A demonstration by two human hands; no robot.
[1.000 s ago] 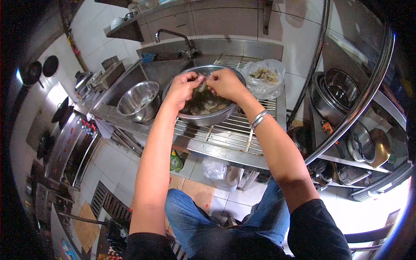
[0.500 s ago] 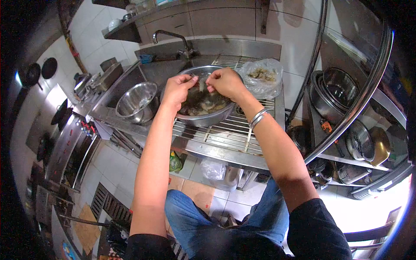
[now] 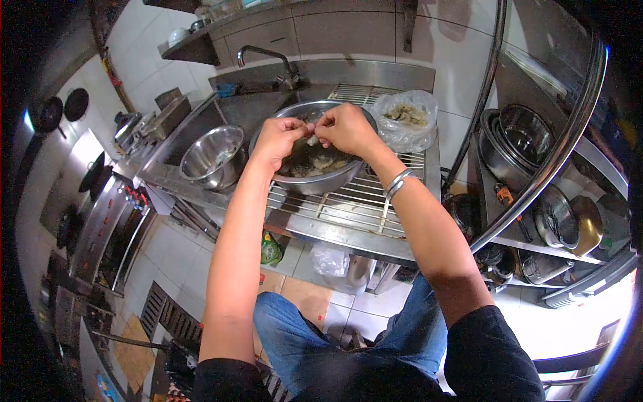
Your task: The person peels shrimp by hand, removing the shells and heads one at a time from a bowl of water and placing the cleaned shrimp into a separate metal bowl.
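Note:
My left hand [image 3: 276, 142] and my right hand [image 3: 348, 129] meet above a wide steel basin [image 3: 315, 186]. Fingertips of both hands are pinched on a small pale shrimp-like piece [image 3: 312, 140]; its exact kind is too small to tell. Below it, the basin holds dark water with several pale pieces [image 3: 323, 165] in it. To the left stands a smaller steel bowl [image 3: 201, 167], tilted, with a little pale matter inside. Right of the basin lies a clear plastic bag [image 3: 418, 137] with greyish-brown pieces [image 3: 405, 114] on it.
The basin rests on a wire rack [image 3: 335, 214] beside the sink [image 3: 238, 110] with its faucet [image 3: 264, 52]. At right, a metal shelf holds pots [image 3: 499, 157] behind a curved steel rail [image 3: 536, 208]. A wall shelf [image 3: 248, 23] runs above.
My hands have come closer together, the fingertips now nearly touching around the pale piece. The smaller bowl and the bag have stayed in place.

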